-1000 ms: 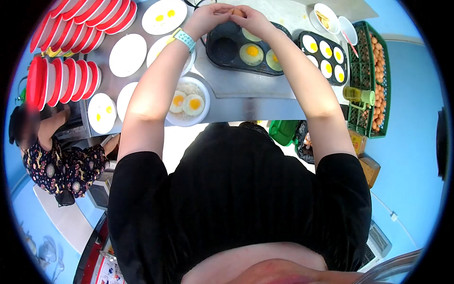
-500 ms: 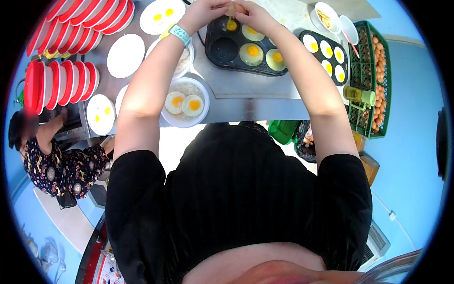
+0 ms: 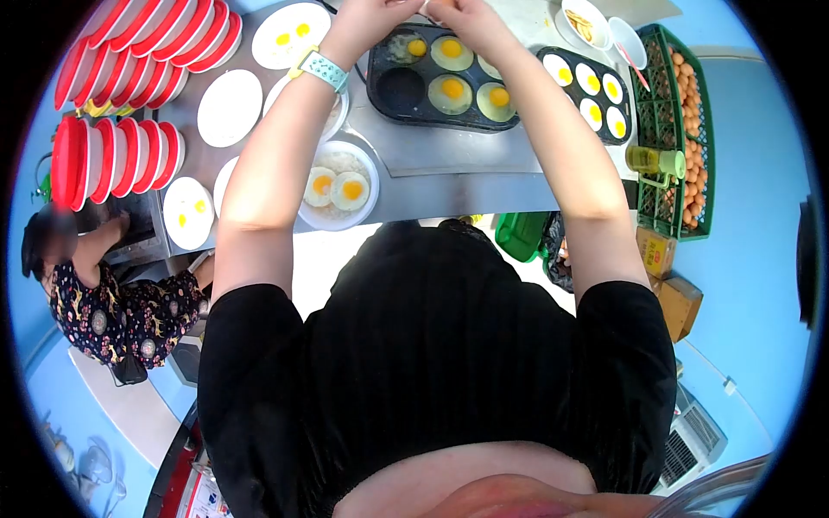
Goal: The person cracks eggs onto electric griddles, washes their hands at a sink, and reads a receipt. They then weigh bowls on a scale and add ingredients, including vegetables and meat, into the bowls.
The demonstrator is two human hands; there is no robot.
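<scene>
My left hand [image 3: 380, 15] and my right hand [image 3: 466, 24] meet at the top edge of the view, fingers closed around a cracked brown eggshell [image 3: 443, 3], mostly cut off by the frame. Below them lies a black egg pan [image 3: 389, 110] with round cups. A raw egg [image 3: 416, 47] sits in its upper left cup, just under my hands. The lower left cup [image 3: 401, 86] holds no egg. Fried eggs [image 3: 451, 93] with whole yolks fill other cups, some hidden behind my right forearm.
A second egg pan [image 3: 615, 138] with several eggs lies right, beside green egg crates [image 3: 661, 129] and an oil bottle [image 3: 652, 161]. Left are stacked red-and-white bowls [image 3: 121, 160], a bowl [image 3: 338, 220] with two eggs, and white lids [image 3: 230, 108]. A co-worker [image 3: 112, 302] stands at far left.
The egg hanging from the shell has dropped into the pan's upper left cup. My hands have risen slightly toward the top edge, still on the shell.
</scene>
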